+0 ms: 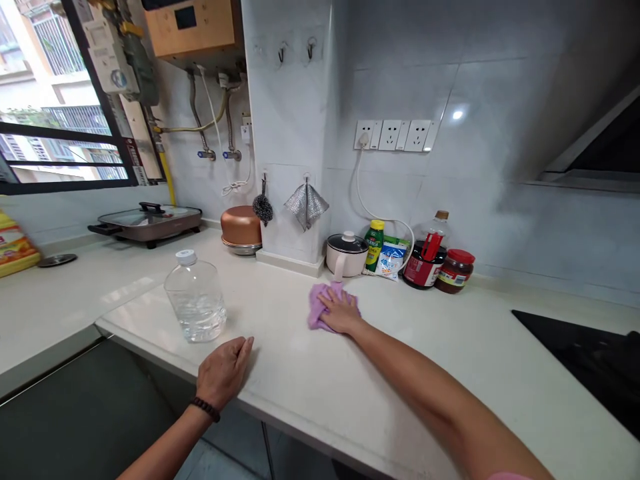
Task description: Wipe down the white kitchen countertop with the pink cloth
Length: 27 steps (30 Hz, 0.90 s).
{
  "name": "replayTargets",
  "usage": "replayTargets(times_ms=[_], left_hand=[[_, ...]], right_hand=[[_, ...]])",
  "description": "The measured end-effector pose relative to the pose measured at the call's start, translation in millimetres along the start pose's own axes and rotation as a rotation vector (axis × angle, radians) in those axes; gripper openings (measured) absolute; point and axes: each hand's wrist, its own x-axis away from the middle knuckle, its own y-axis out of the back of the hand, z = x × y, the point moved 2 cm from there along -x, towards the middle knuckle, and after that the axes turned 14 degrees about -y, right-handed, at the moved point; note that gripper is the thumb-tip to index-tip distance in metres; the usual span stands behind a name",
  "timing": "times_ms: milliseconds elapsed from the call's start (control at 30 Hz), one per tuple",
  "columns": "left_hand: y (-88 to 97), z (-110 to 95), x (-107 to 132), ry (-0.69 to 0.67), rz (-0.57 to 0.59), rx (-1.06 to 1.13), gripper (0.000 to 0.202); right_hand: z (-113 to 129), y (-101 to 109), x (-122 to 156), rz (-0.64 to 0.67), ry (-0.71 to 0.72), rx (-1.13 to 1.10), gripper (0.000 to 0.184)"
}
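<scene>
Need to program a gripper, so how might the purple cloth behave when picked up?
The purple cloth looks floppy, given its crumpled folds, so it would probably droop. Bunched little bigger than the right hand spread on it, it is likely light.

Cannot see part of the crumpled purple cloth (316, 311) beneath the bare right hand (342, 313), nor inside the curled bare left hand (223, 373). Lose the yellow-and-red glossy packet (15, 247) past the left edge, the flat black glass hob (575, 350) past the right. Cannot read tiny lettering on the white-and-blue plastic bag (391, 259).
</scene>
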Motion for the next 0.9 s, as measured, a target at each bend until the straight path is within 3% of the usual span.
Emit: replayTargets(times_ms=[100, 200, 267, 367, 433, 533, 633, 800, 900], left_hand=[[2.3, -1.5, -1.0, 0.012, 0.019, -0.027, 0.046], [5.8, -3.8, -0.9, 0.018, 0.027, -0.028, 0.046], [8.0, -5.4, -0.5, 0.017, 0.027, -0.025, 0.046], [10.4, -7.8, 0.0, 0.017, 0.034, -0.026, 0.046], [11.2, -9.3, 0.3, 0.026, 0.049, -0.032, 0.046], [11.6, -10.5, 1.0, 0.034, 0.046, -0.044, 0.047], [10.7, -10.3, 1.9, 0.026, 0.038, -0.040, 0.048], [9.7, -10.2, 2.6, 0.004, 0.039, -0.040, 0.048], [10.3, -12.0, 2.6, -0.010, 0.036, -0.049, 0.048]], right_hand=[[72.4, -5.1, 13.8, 0.012, 0.112, -0.039, 0.076], [126.0, -10.8, 38.0, 0.044, 0.275, -0.056, 0.077], [142.1, -15.7, 58.6, 0.070, 0.392, -0.054, 0.077], [131.6, -19.9, 84.4, 0.100, 0.486, -0.052, 0.074], [104.2, -18.1, 93.5, 0.110, 0.475, -0.049, 0.073], [37.5, -10.3, 95.8, 0.093, 0.351, -0.027, 0.069], [-57.2, -3.2, 93.7, 0.027, 0.167, 0.021, 0.063], [-239.3, -1.3, 95.9, -0.121, -0.249, 0.101, 0.064], [-306.5, -3.8, 92.7, -0.176, -0.474, 0.118, 0.067]])
